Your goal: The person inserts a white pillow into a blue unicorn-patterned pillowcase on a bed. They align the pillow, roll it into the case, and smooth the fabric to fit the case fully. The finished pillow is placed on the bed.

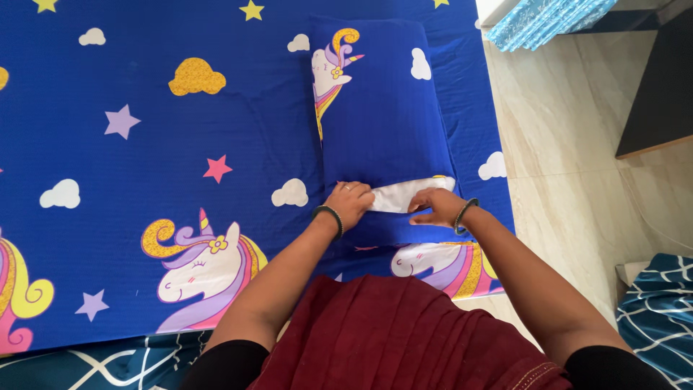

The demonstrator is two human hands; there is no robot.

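A pillow in a blue unicorn-print case (382, 108) lies on the bed at its right side, its open end toward me. White pillow fabric (404, 193) shows at that open end. My left hand (350, 204) grips the left side of the case's opening, fingers curled over the edge. My right hand (437, 206) rests on the right side of the opening, fingers spread flat on the blue cloth just below the white part. Both wrists wear dark bangles.
A blue bedsheet (144, 144) printed with unicorns, stars and clouds covers the bed. Beige tiled floor (570, 144) runs along the right. A dark blue patterned cloth (657, 310) lies at lower right, a dark cabinet (664, 87) at upper right.
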